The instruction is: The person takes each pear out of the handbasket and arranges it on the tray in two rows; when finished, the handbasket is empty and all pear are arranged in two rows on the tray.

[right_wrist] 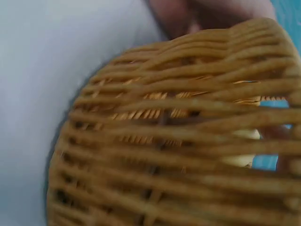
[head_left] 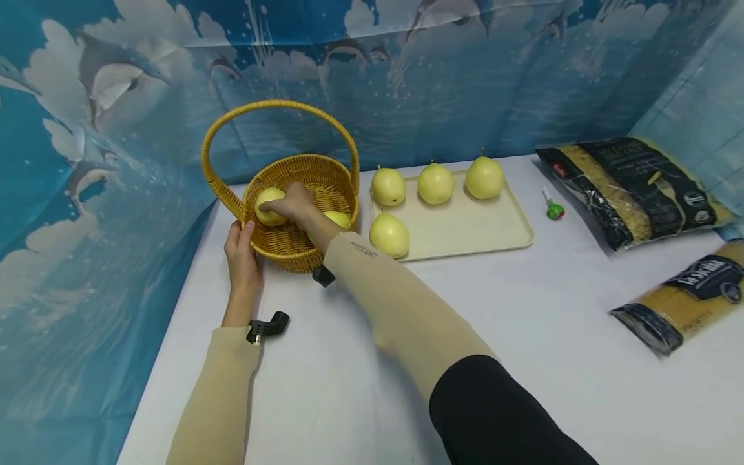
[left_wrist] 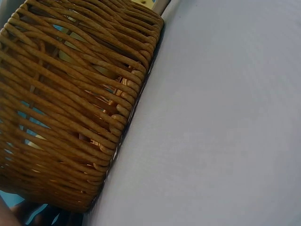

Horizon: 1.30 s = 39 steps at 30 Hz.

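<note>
A round wicker basket [head_left: 285, 261] with a tall hooped handle stands on the left of the white table. My left hand [head_left: 241, 261] holds its left side, thumb at the rim; in the left wrist view the woven wall [left_wrist: 70, 103] hides most of that hand. Reaching in over the front rim, my right hand [head_left: 296, 203] grips a yellow-green pear [head_left: 268, 216] against the basket's left inner wall. Another pear [head_left: 337, 219] lies on the right inside, partly covered by my right forearm. The right wrist view shows mostly basket weave [right_wrist: 178, 141].
A cream tray [head_left: 471, 232] sits right of the basket, with three pears along its back and another pear [head_left: 389, 236] at its front left corner. Farther right are a green-wrapped lollipop [head_left: 555, 210], a black pasta bag [head_left: 645, 187] and a yellow pasta pack [head_left: 692, 297].
</note>
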Available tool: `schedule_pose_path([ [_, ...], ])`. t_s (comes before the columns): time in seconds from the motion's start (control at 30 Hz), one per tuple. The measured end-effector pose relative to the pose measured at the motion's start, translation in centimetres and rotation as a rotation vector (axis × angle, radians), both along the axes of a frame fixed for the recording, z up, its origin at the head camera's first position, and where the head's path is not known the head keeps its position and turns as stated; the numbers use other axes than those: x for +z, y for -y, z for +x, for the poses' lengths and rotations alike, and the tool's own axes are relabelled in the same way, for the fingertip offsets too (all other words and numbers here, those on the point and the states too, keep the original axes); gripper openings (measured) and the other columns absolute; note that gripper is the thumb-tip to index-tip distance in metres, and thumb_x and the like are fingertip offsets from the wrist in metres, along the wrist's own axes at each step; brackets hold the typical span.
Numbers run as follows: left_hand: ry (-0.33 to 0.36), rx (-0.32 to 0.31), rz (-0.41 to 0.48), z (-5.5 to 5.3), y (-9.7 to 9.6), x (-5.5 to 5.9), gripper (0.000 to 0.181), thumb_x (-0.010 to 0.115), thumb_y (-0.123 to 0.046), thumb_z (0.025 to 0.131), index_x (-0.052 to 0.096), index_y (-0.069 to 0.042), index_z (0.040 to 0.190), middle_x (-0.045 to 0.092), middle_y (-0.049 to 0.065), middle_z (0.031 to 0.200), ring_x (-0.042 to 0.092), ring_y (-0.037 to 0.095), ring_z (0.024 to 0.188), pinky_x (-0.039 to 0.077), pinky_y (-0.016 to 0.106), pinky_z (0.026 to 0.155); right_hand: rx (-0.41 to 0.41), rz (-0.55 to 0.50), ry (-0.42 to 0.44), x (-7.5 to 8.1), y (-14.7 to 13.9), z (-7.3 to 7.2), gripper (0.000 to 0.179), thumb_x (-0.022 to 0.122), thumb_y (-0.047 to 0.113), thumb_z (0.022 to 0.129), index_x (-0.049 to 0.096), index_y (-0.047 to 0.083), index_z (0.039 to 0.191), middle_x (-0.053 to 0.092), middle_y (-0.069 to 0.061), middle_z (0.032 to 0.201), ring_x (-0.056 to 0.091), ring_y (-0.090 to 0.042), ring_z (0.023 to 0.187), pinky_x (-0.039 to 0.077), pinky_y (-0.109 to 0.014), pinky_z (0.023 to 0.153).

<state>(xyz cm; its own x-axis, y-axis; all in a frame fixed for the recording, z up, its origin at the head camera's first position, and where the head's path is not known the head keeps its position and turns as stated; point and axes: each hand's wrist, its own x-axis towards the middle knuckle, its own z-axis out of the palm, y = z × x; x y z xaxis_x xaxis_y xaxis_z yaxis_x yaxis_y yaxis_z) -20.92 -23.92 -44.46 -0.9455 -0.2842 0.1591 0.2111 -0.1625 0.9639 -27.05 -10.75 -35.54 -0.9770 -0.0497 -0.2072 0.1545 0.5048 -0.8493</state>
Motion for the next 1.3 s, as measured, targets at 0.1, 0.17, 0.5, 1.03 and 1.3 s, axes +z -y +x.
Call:
schedule_pose_path([
  [0.1, 0.009, -0.002, -0.01, 0.1, 0.5, 0.0, 0.046, 0.053, -0.027, 0.109, 0.052, -0.001, 0.147, 0.059, 0.006, 0.133, 0.057, 0.019, 0.122, 0.047, 0.029, 0.103, 0.05, 0.051, -0.018, -0.1, 0.3, 0.1, 0.045, 0.082, 0.036, 0.091, 0.064, 0.007, 0.12, 0.065, -0.006, 0.116, 0.055, -0.019, 0.102, 0.047, -0.026, 0.077],
  [0.17, 0.011, -0.011, -0.01, 0.0, 0.4, 0.0, 0.046, 0.052, -0.027, 0.109, 0.052, -0.001, 0.147, 0.059, 0.005, 0.133, 0.057, 0.019, 0.122, 0.047, 0.03, 0.105, 0.063, 0.067, -0.023, -0.1, 0.1, 0.1, 0.046, 0.083, 0.036, 0.09, 0.064, 0.007, 0.12, 0.065, -0.006, 0.116, 0.057, -0.019, 0.102, 0.048, -0.027, 0.078],
  [0.5, -0.017, -0.009, 0.0, -0.2, 0.3, 0.1, 0.044, 0.053, -0.026, 0.109, 0.054, -0.001, 0.145, 0.062, 0.001, 0.129, 0.059, 0.017, 0.121, 0.047, 0.031, 0.106, 0.093, 0.144, -0.062, 0.3, 0.2, 0.1, 0.051, 0.083, 0.043, 0.089, 0.061, 0.009, 0.12, 0.063, -0.004, 0.119, 0.055, -0.02, 0.111, 0.046, -0.028, 0.084],
  [1.03, -0.015, -0.003, -0.015, -0.3, 0.5, 0.3, 0.046, 0.054, -0.027, 0.108, 0.054, 0.0, 0.145, 0.059, 0.009, 0.132, 0.055, 0.024, 0.124, 0.046, 0.029, 0.102, 0.124, -0.068, -0.129, 2.4, -3.9, 1.3, 0.067, 0.085, 0.042, 0.087, 0.06, 0.006, 0.138, 0.061, -0.009, 0.131, 0.052, -0.026, 0.125, 0.05, -0.037, 0.098],
  [1.3, -0.005, 0.011, -0.04, -0.2, 0.7, 0.0, 0.046, 0.054, -0.029, 0.109, 0.054, 0.0, 0.145, 0.059, 0.007, 0.13, 0.055, 0.023, 0.121, 0.045, 0.029, 0.102, 0.152, -0.081, -0.138, 2.6, -5.5, 2.4, 0.066, 0.085, 0.046, 0.086, 0.062, 0.012, 0.137, 0.065, -0.006, 0.122, 0.06, -0.022, 0.111, 0.054, -0.035, 0.088],
])
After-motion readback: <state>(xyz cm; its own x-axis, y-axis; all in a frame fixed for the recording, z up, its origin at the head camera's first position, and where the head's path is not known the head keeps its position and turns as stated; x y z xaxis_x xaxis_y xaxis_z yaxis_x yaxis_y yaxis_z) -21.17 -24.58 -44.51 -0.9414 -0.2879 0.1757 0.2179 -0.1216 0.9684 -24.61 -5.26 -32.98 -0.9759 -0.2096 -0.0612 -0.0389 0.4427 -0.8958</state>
